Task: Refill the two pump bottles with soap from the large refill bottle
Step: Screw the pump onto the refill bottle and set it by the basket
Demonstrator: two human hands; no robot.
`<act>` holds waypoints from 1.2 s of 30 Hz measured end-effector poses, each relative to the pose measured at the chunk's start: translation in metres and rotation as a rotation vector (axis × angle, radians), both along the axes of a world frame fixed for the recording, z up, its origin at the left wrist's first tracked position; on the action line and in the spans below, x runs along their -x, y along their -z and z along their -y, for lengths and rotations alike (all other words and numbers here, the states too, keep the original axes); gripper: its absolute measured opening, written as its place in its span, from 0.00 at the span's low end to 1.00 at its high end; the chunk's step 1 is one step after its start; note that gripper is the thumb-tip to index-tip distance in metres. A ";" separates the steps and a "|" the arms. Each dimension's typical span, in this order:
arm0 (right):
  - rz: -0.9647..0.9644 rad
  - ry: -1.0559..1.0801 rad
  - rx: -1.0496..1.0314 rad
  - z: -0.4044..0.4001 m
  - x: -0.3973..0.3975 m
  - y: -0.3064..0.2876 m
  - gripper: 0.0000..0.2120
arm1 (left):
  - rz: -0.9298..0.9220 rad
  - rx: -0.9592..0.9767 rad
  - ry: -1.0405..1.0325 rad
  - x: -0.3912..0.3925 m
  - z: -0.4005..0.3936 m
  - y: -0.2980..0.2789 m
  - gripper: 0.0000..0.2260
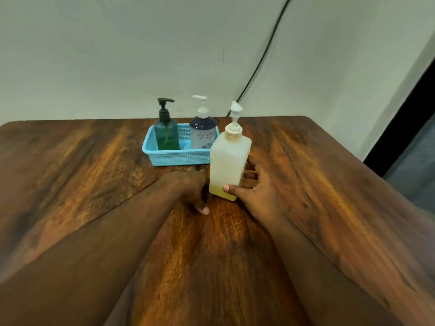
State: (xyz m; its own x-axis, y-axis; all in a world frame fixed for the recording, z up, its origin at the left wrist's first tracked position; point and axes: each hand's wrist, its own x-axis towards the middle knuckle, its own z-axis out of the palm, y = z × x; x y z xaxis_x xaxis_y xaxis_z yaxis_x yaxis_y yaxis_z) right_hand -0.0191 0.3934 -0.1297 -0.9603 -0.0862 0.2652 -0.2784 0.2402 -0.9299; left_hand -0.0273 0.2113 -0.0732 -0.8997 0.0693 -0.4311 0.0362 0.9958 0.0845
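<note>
Tipping risk: refill bottle [229, 158] is tall, gripped only near its base; a nudge could topple it toward the basket [179, 156].
Spill risk: pump top is on; pouring needs it off.
Right hand [256, 191]: partly closed round the bottle's lower part, centre of frame.
Left hand [188, 187]: loosely curled beside the bottle's left side, holding nothing; contact unclear.
Pump bottles: green one [166, 135] and white one [203, 134] stand in basket, upper centre.

Three pump bottles: green [166, 135], floral [203, 132], large refill [229, 161]; one blue basket [174, 156]; two hands.
</note>
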 end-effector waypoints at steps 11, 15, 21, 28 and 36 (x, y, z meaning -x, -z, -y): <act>-0.017 0.403 -0.138 -0.095 0.047 -0.013 0.44 | -0.017 -0.119 0.094 0.043 -0.101 -0.005 0.38; 0.006 0.431 -0.149 -0.131 0.097 -0.014 0.42 | 0.090 -0.052 0.187 0.088 -0.134 -0.007 0.43; -0.080 0.494 -0.223 -0.171 0.177 -0.015 0.41 | 0.033 -0.098 0.183 0.168 -0.156 -0.016 0.45; -0.075 0.578 -0.230 -0.192 0.270 -0.001 0.38 | 0.094 0.007 0.207 0.259 -0.165 -0.016 0.52; -0.070 0.630 -0.197 -0.187 0.352 0.001 0.39 | 0.030 -0.032 0.191 0.315 -0.176 0.001 0.50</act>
